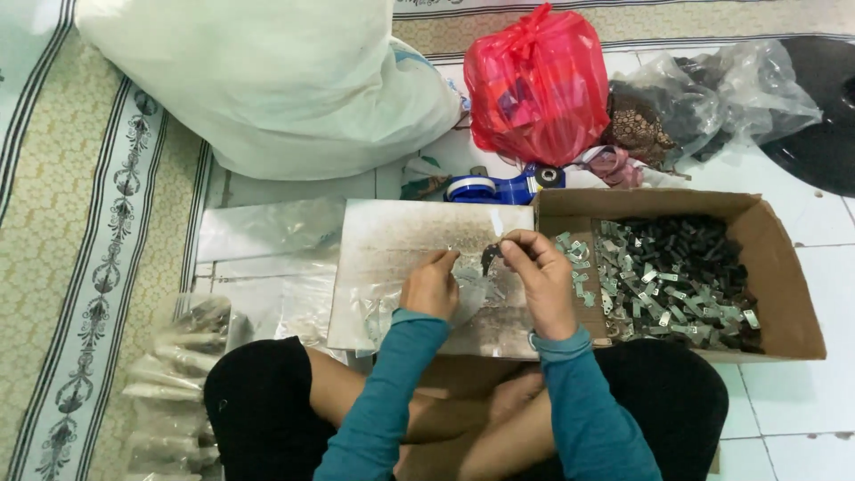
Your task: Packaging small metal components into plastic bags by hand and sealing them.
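— What's in your fingers?
— My right hand (541,278) pinches a small dark clip (489,256) above the board (392,236); my left hand (431,283) grips a clear bag (469,287). Best keep its mouth wide.

The sleeves (392,392) are teal, the shorts (258,401) black. The board (401,249) is a smudged grey-white. The cardboard box (784,294) is brown, holding silver and black metal clips (677,276). Along the floor's far edge lie a white sack (267,80), a red plastic bag (534,85) and a blue tape dispenser (499,187). The mat (80,223) at the floor's left edge is beige with black stripes and a floral band; the floor tiles (802,392) are white.
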